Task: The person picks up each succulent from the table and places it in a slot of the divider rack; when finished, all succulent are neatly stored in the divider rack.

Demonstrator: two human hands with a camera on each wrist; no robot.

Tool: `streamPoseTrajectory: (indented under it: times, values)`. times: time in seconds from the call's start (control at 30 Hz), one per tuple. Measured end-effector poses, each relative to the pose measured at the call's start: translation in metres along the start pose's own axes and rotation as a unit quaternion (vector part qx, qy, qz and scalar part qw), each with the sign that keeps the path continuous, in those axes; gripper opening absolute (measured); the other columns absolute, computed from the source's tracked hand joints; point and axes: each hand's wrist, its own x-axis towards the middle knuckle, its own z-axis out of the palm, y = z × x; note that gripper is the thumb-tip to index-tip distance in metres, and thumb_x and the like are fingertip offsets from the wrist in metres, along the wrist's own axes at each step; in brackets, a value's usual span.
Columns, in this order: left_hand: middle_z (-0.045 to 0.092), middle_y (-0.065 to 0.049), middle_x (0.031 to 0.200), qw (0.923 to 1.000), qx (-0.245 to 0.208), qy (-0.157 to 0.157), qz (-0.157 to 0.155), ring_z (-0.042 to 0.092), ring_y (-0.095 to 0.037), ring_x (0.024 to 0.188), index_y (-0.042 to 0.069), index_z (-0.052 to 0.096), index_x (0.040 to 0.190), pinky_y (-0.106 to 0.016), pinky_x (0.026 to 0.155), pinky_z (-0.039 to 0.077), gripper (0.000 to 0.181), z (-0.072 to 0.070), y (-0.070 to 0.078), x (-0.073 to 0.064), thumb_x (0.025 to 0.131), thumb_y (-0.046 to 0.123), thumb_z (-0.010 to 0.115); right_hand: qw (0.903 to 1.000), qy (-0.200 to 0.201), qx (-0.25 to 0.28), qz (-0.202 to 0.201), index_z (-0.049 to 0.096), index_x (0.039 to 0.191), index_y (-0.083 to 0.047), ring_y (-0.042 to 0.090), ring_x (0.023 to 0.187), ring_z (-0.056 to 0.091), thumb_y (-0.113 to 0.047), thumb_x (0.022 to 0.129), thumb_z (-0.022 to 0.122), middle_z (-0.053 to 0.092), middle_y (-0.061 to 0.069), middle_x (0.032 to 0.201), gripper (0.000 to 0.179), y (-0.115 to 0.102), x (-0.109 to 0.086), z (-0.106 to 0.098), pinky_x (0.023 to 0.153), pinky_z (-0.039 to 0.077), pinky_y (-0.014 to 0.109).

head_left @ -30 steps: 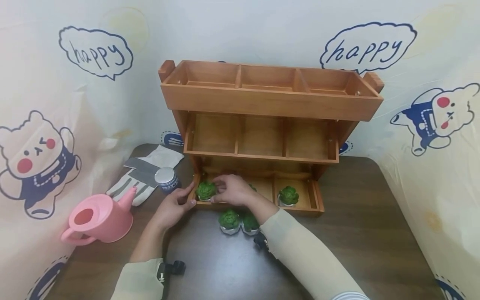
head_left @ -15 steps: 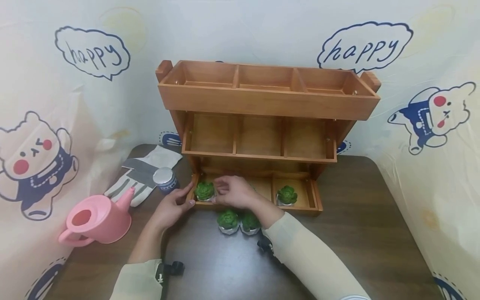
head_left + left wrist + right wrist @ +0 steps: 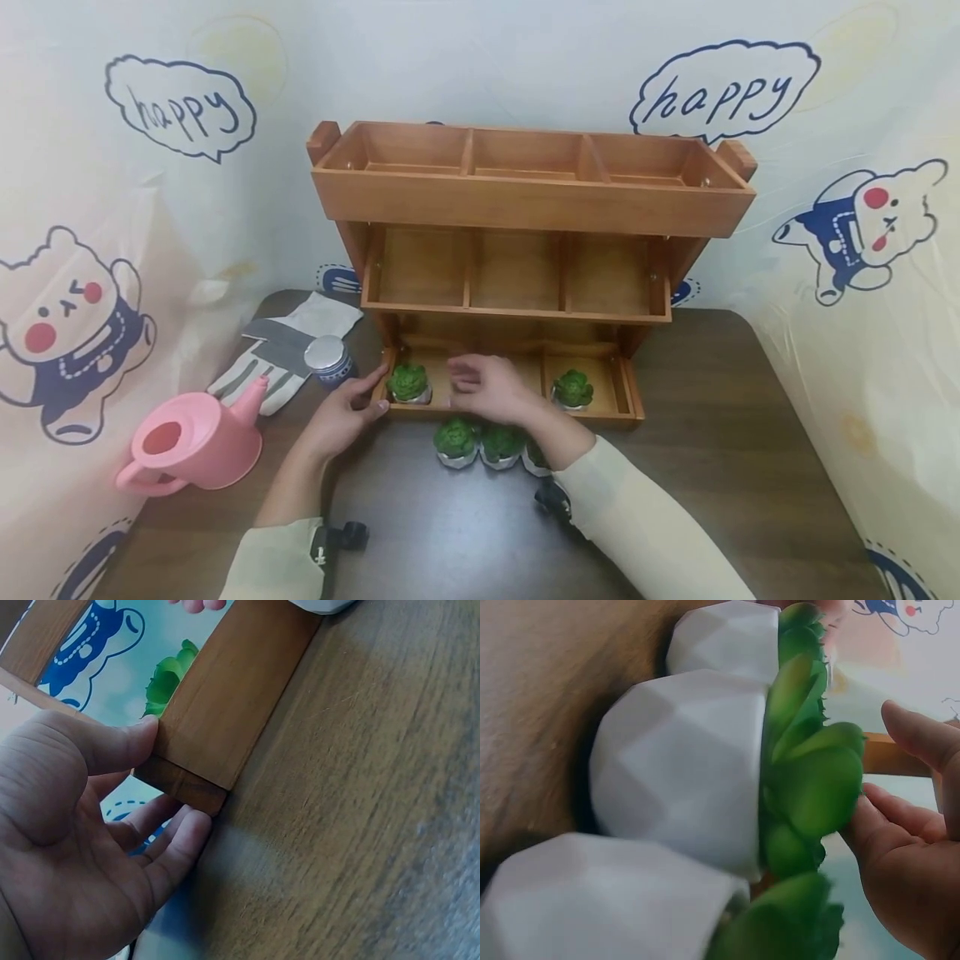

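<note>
brown table bears a shelf, printed sheeting behind.

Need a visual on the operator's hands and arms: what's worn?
Left hand and right hand: ungloved. Left sleeve and right sleeve: pale cream, plain, ending short of the hands. Left wrist unit: black, small white marking on its strap. Right wrist unit: black. No cables discernible.

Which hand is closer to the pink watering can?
The left hand: it grips a corner of the wooden shelf, right of the watering can; the right hand is farther right, over its bottom tier.
</note>
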Motion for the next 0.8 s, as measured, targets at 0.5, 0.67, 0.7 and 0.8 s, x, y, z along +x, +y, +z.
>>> streamPoseTrajectory:
  times: [0.5,0.67,0.7,0.8]
  values:
    - [0.037,-0.025,0.160,0.9997,0.010,-0.018,-0.017,0.038,-0.050,0.143,0.027,0.039,0.161,-0.070,0.115,0.026,0.069,-0.004,0.001,0.001,0.100,0.037,0.069,0.9995,0.026,0.020,0.003,0.055,0.146,-0.001,0.033,0.129,0.062,-0.019,0.090,0.082,0.060,0.016,0.145,0.065,0.004,-0.039,-0.017,0.105,0.052,0.038]
    - [0.034,-0.025,0.162,0.9994,0.010,-0.024,-0.023,0.030,-0.051,0.148,0.028,0.039,0.161,-0.071,0.116,0.022,0.071,-0.006,0.000,0.002,0.099,0.041,0.069,0.9988,0.037,0.033,-0.002,0.053,0.147,0.001,0.035,0.130,0.061,-0.018,0.089,0.083,0.059,0.016,0.146,0.067,0.006,-0.052,-0.022,0.105,0.051,0.041]
    - [0.033,-0.025,0.162,0.9993,0.009,-0.026,-0.024,0.029,-0.051,0.148,0.028,0.038,0.161,-0.072,0.116,0.021,0.072,-0.006,-0.001,0.002,0.098,0.042,0.069,0.9987,0.040,0.032,-0.003,0.053,0.147,0.000,0.035,0.130,0.061,-0.019,0.089,0.083,0.059,0.015,0.146,0.067,0.007,-0.054,-0.023,0.105,0.051,0.041]
    - [0.032,-0.024,0.163,0.9990,0.004,-0.031,-0.032,0.028,-0.051,0.149,0.030,0.037,0.161,-0.072,0.116,0.021,0.073,-0.005,-0.001,0.003,0.098,0.045,0.069,0.9984,0.050,0.026,-0.004,0.053,0.147,-0.001,0.034,0.130,0.061,-0.019,0.090,0.083,0.059,0.013,0.146,0.067,0.009,-0.061,-0.026,0.105,0.051,0.042]
